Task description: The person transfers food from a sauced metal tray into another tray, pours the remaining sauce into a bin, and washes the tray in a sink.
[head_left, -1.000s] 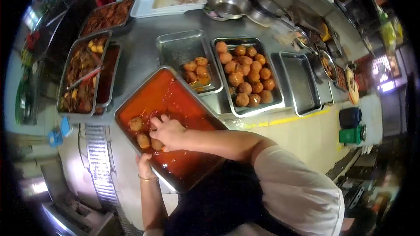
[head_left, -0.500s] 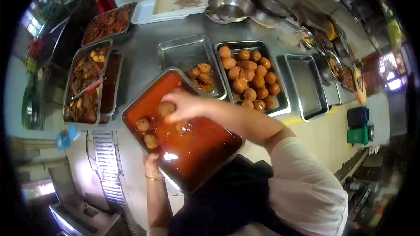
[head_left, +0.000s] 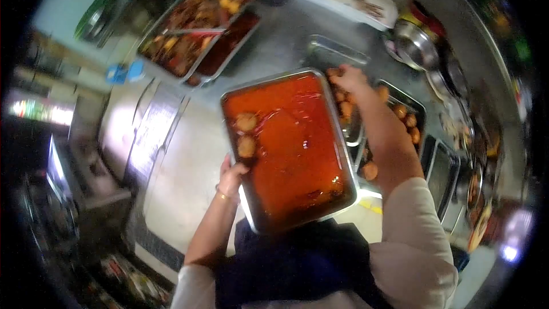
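My left hand [head_left: 231, 177] is closed on the left rim of a metal tray [head_left: 250, 217] of red-orange sauce, held tilted against the dark apron. Two meatballs [head_left: 246, 146] sit in the sauce along that left side. Beyond the tray's upper right corner, my right hand [head_left: 350, 79] reaches over a shallow metal tray [head_left: 337, 51] with several meatballs in it. Its fingers are closed around a brown meatball [head_left: 333, 72], partly hidden and blurred. Under my right forearm is a fuller tray of meatballs [head_left: 410, 119], partly covered by the arm.
Trays of cooked meat [head_left: 177, 51] with tongs across one stand at the upper left. A white tray [head_left: 366, 6] and a steel bowl [head_left: 416, 43] are at the back. Another metal tray [head_left: 443, 171] lies at the right, and a floor drain grate [head_left: 154, 137] is at the left.
My right hand has moved from the sauce tray to the shallow tray with a meatball. The sauce tray now shows two meatballs. The whole view has swung round.
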### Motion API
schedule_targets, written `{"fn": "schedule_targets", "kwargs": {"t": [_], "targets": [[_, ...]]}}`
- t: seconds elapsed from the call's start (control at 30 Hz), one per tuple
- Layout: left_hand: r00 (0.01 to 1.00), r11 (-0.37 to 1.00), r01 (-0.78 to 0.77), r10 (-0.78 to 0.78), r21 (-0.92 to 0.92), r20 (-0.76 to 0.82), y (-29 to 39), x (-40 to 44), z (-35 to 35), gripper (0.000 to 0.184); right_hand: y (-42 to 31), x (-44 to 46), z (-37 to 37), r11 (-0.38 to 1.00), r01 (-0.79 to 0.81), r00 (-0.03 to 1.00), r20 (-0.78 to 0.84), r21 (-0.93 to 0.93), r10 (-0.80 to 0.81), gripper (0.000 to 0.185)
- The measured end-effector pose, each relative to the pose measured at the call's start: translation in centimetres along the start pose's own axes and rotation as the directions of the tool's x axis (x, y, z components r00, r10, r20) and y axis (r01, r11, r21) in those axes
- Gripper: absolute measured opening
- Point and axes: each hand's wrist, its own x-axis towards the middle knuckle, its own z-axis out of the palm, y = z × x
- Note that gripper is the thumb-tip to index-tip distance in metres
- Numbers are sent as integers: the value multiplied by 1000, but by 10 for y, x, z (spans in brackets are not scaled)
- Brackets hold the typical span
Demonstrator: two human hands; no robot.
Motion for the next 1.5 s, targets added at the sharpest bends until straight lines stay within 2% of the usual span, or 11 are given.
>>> {"fn": "schedule_targets", "kwargs": {"t": [0.03, 0.07, 0.17, 0.27, 0.33, 0.53, 0.93, 1.13, 1.27, 1.43, 1.5], "targets": [[1000, 1000, -1, 1, 26, 16, 4, -2, 2, 55, -27, -26, -17, 996, -40, 990, -135, -78, 29, 65], [999, 998, 6, -9, 60, 39, 10, -3, 7, 55, -37, -33, -16, 974, 131, 877, -436, -186, -202, 52], [994, 998, -47, 52, -52, 95, 5, 2, 7, 56, -93, -81, -35, 686, 723, 632, -322, -83, -705, 40], [990, 997, -72, 74, -22, 119, -1, 6, 3, 59, -152, -163, -25, 347, 937, 347, 1, -40, -938, 47], [994, 998, -56, 56, -10, 92, 0, 6, 6, 60, -175, -195, -12, 366, 929, 369, 191, -54, -910, 52], [1000, 999, 21, -21, -26, 20, 3, 0, 16, 57, -175, -194, 7, 513, 847, 531, 277, -140, -801, 60], [995, 1000, -18, 19, -10, 96, -6, -5, 3, 55, -108, -149, -22, 623, 681, 686, -39, 384, -726, 47], [992, 998, -53, 57, -43, 112, -7, -15, -12, 51, -82, -91, -74, 740, 666, 740, -203, 91, -641, 57], [993, 991, -107, 110, -75, 34, -2, -33, -19, 50, -64, -25, -52, 913, 407, 905, -155, 36, -397, 65], [994, 979, -105, 95, -178, -60, -6, -57, -54, 51, -51, 19, -10, 958, 181, 967, -138, -223, -215, 64], [982, 972, -155, 132, -178, -137, -3, -71, -57, 51, -61, 4, 1, 948, 181, 898, -348, -261, -267, 57]]}}
